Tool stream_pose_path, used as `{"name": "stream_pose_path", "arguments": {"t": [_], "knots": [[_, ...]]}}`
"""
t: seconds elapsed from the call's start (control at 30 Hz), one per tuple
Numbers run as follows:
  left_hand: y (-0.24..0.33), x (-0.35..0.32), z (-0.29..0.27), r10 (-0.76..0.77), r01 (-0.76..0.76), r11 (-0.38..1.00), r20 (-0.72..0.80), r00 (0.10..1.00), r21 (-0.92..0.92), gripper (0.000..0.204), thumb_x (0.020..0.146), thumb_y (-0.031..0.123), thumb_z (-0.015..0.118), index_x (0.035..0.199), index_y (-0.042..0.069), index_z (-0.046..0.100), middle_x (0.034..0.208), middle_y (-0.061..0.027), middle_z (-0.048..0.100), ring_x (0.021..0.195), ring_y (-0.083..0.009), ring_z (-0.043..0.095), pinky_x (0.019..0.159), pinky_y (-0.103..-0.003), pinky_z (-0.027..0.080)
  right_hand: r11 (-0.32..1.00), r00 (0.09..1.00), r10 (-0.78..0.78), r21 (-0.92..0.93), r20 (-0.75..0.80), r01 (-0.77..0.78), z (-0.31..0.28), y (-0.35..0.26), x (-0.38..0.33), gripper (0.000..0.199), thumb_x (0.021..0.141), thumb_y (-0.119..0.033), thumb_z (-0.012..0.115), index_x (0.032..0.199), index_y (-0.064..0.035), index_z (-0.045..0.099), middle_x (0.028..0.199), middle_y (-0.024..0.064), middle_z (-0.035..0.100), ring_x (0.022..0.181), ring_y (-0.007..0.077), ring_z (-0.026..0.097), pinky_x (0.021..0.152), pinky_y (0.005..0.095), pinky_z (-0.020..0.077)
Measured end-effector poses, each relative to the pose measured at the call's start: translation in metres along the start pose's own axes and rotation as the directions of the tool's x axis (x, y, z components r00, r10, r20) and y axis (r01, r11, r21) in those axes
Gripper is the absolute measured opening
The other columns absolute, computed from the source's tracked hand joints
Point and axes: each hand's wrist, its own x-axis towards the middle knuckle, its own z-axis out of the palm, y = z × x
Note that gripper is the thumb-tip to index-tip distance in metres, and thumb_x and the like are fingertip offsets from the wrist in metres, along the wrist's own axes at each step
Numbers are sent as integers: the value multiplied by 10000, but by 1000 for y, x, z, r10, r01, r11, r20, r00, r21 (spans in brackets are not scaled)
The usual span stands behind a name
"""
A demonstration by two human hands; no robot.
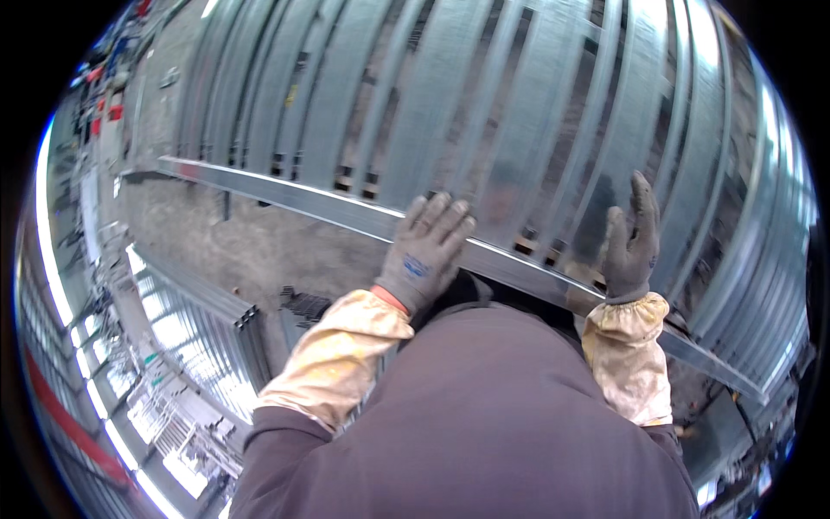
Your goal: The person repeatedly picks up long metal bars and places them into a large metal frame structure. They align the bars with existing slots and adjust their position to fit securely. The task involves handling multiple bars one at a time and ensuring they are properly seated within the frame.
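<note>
Both my hands wear grey work gloves with yellowish sleeve covers on the forearms. My left hand [425,251] lies flat, fingers spread, on a long galvanised steel profile [285,192] that runs across the front of a big stack of the same profiles. My right hand [631,242] rests further right, fingers pointing up against the shiny metal sheets [519,104] of the stack. Neither hand wraps around anything; both press on the metal.
The stack of steel channels fills the upper and right part of the view. A second bundle of profiles [203,329] lies on the concrete floor [251,246] at lower left. Red objects [108,108] and clutter sit far off at upper left.
</note>
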Motion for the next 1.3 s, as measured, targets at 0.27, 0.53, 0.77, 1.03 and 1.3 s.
{"name": "stream_pose_path", "arguments": {"t": [0.27, 0.53, 0.77, 1.03, 1.3], "knots": [[-76, -69, -32, -147, 141, 980, -33, 989, -140, 525, 829, 163, 704, 1346, 114, 628, 1475, -113, 565, 1402, -357, 485, 1198, -545, 351, 823, 981, 112, -567, 155, -4, 169, -38, 62, 791, 954, -396, 616, 1590, 1, 361, 1657, 237, 321, 1560, 442, 218, 1291, 502, 176], [-210, -107, -65, -22, -13, 954, -114, 993, -299, 417, 807, 149, 726, 1220, 106, 679, 1394, -98, 609, 1338, -325, 550, 1156, -510, 431, 830, 998, -6, -556, 59, 38, 186, -30, 54, 700, 975, -322, 646, 1570, -25, 430, 1645, 205, 373, 1545, 402, 279, 1276, 480, 208], [-335, -147, -110, -165, 119, 950, -140, 976, -289, 422, 809, 134, 742, 1226, 114, 680, 1357, -90, 633, 1326, -315, 563, 1137, -502, 451, 824, 994, 22, -565, 110, 44, 171, 2, 56, 734, 964, -294, 663, 1592, -29, 390, 1658, 215, 346, 1558, 377, 276, 1280, 467, 207], [-382, -144, -114, -158, 70, 894, -164, 974, -442, 323, 853, 153, 716, 1173, 126, 683, 1300, -77, 658, 1267, -311, 606, 1093, -481, 479, 575, 939, 303, -754, -165, -318, 159, 20, -8, 864, 969, -380, 697, 1624, -13, 270, 1605, 278, 381, 1515, 382, 354, 1241, 457, 297], [-396, -140, -122, -103, 58, 973, -195, 975, -222, 320, 836, 18, 718, 1146, 97, 734, 1271, -116, 707, 1246, -334, 639, 1078, -457, 487, 686, 810, 586, -550, 30, -476, 156, -102, 77, 1335, 744, -565, 861, 1636, 57, 87, 1670, 305, 230, 1557, 401, 259, 1262, 433, 269]]}}
